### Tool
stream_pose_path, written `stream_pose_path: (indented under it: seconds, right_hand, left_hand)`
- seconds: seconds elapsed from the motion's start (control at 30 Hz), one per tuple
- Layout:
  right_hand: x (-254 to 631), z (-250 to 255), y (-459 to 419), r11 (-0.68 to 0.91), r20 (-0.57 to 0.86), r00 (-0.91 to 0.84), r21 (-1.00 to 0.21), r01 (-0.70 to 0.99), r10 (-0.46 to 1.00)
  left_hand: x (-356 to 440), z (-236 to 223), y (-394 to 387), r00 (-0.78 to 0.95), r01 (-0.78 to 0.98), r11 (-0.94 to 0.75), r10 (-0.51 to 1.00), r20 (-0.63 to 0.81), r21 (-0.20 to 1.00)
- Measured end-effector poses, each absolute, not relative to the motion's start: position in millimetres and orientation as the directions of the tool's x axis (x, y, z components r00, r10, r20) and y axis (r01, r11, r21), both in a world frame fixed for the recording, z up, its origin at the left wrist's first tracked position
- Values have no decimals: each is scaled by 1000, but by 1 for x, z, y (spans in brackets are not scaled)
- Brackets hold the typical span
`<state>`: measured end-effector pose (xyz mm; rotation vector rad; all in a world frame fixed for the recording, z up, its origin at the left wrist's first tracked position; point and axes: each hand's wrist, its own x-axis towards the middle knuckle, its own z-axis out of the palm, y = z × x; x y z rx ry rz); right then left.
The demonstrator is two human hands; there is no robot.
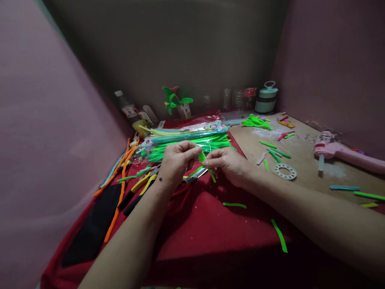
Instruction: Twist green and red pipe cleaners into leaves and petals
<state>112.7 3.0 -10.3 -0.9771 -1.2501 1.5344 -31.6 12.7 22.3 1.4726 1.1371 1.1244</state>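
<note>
My left hand (180,158) and my right hand (227,161) are close together over the red cloth (210,228). Both are closed, pinching a bright green pipe cleaner piece (201,156) between thumbs and fingers. The piece looks folded or bundled; a thin end hangs below my right fingertips. Under the hands lie scissors (199,173), their red handles partly behind my left wrist. Pliers with yellow and black handles (141,184) rest left of my left forearm. Short green pieces (234,205) lie nearer to me on the cloth.
Behind my hands are plastic-wrapped bundles of pipe cleaners (192,140). A pink glue gun (345,152) and a white ring with holes (285,171) lie on the board at right. Orange pipe cleaners (116,212) lie left. Bottles (128,106) and a pipe-cleaner plant (173,98) stand behind.
</note>
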Motion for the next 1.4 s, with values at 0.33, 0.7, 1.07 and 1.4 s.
stream_pose_path:
  seconds: [0.33, 0.7, 1.07, 1.4]
  right_hand:
    - [113, -12, 5, -89, -33, -288, -979, -186, 957]
    - [127, -13, 23, -37, -6, -101, -951, -307, 995]
    - [135, -1, 31, -166, -162, -53, -838, -520, 985]
    - [146, -8, 45, -279, -215, -181, -654, -704, 960]
  left_hand:
    - [-29, 20, 13, 72, 125, -153, 987, 145, 980]
    - [-59, 40, 19, 249, 649, -223, 966, 74, 728]
    - [-86, 18, -36, 352, 936, -349, 932, -91, 38]
    - [-119, 19, -45, 238, 945, -226, 971, -20, 237]
